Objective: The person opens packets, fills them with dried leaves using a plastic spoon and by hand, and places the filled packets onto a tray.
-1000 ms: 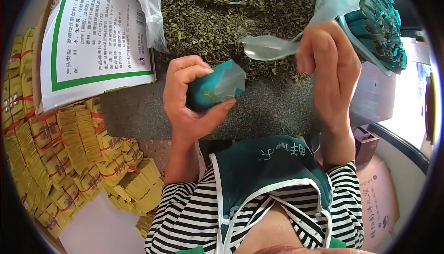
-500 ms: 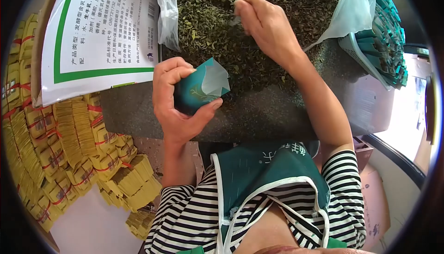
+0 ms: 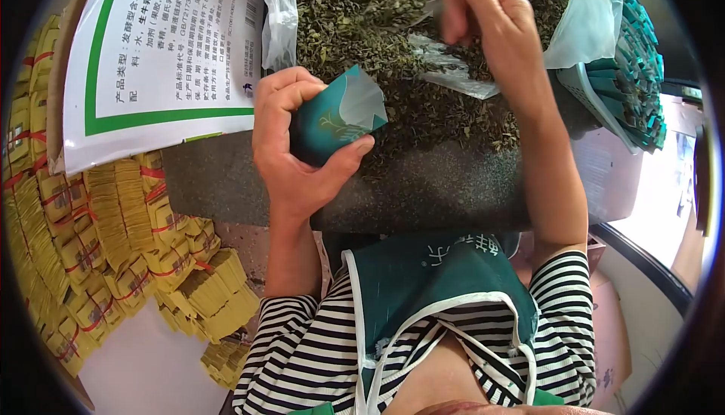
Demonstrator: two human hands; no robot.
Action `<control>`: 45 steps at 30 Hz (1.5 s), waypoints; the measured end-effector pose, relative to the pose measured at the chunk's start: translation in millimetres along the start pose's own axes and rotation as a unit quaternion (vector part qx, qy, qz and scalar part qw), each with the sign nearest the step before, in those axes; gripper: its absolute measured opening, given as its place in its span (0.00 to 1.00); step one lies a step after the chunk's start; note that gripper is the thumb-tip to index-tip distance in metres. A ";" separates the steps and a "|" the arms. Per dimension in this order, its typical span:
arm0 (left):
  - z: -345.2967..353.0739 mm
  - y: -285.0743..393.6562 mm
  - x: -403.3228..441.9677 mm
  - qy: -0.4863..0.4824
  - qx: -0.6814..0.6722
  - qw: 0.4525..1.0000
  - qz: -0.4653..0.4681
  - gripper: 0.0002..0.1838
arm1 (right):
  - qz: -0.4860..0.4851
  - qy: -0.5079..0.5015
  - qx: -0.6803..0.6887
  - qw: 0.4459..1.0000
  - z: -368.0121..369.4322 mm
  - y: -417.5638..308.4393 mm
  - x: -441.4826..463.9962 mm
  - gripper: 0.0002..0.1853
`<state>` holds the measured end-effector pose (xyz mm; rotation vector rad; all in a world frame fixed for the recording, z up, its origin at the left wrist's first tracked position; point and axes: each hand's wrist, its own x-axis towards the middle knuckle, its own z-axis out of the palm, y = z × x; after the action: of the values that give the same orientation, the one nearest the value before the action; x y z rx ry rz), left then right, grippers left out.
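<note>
My left hand (image 3: 293, 139) is wrapped round a teal foil pouch (image 3: 321, 128), whose silvery mouth is open and tilted to the upper right. Over a heap of dried green leaves (image 3: 461, 117), my right hand (image 3: 487, 15) is closed on a clear spoon (image 3: 434, 9). Only a blurred part of the spoon shows, to the left of the fingers, with leaves around its bowl end. Clear plastic film (image 3: 461, 71) lies on the leaves below that hand.
A printed carton (image 3: 170, 52) stands left of the leaves, beside plastic sheeting (image 3: 279, 15). Yellow bundled packets (image 3: 113, 241) are stacked lower left. A basket (image 3: 596, 101) of teal pouches (image 3: 630, 75) is at right. The grey table edge (image 3: 423, 222) runs before my apron.
My right hand has moved from the right side into the leaves with the spoon, then slightly back up and right. The pouch in my left hand has shifted a little left and up.
</note>
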<state>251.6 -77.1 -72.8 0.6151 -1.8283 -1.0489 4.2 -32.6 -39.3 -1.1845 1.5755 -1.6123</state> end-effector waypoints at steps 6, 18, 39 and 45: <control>7.1 -0.4 5.6 -0.004 0.021 1.000 0.023 0.27 | 0.069 -0.022 0.024 0.997 -10.3 -45.1 -23.4 0.15; 18.5 -3.5 9.8 -0.016 0.046 0.999 0.002 0.27 | -0.234 -0.182 -0.261 0.919 16.6 -47.2 -47.5 0.05; 4.3 -11.3 6.8 0.029 -0.019 0.999 -0.009 0.27 | -0.016 -0.017 -0.281 0.959 32.3 32.1 12.3 0.14; 3.0 -13.2 6.4 0.028 -0.004 1.000 -0.011 0.27 | 0.087 -0.065 -0.082 0.991 32.0 34.0 20.3 0.16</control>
<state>245.7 -87.6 -81.8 0.6544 -1.7715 -1.0431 17.9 -69.3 -71.7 -1.1745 1.7018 -1.2892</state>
